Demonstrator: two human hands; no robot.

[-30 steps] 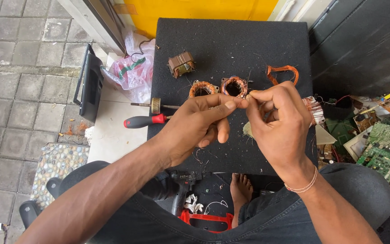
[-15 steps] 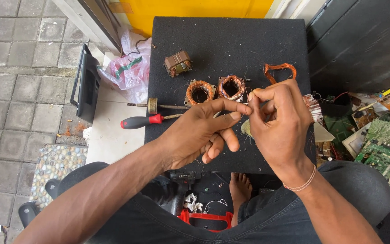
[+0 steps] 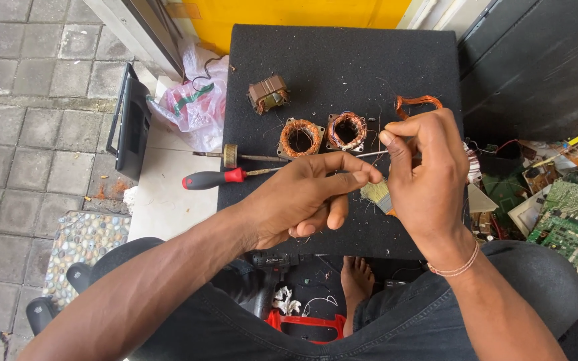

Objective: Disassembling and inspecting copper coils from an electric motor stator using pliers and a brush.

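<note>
Right now both hands meet above the near half of the black table (image 3: 342, 53). The left hand (image 3: 302, 197) pinches a thin metal rod (image 3: 371, 154) between thumb and forefinger, its other fingers curled under; the right hand (image 3: 426, 174) is closed around the rod's other end, thumb pressed to forefinger. The rod lies nearly level between them, just above the table.

Beyond the knuckles sit two copper coils, the left coil (image 3: 300, 138) and the right coil (image 3: 346, 130), side by side and nearly touching. Farther back stands a small brown transformer (image 3: 267, 93), well apart from them, with bare black surface behind it up to the far edge. A loose loop of copper wire (image 3: 417, 102) lies near the table's right edge, just beyond the right hand.

A red-handled screwdriver (image 3: 212, 178) overhangs the left edge, handle off the table, tip toward the left hand. A small brush (image 3: 376, 194) shows between the two hands. Off the right edge lie green circuit boards (image 3: 566, 220); off the left, a pink plastic bag (image 3: 192, 103) on the paved ground.
</note>
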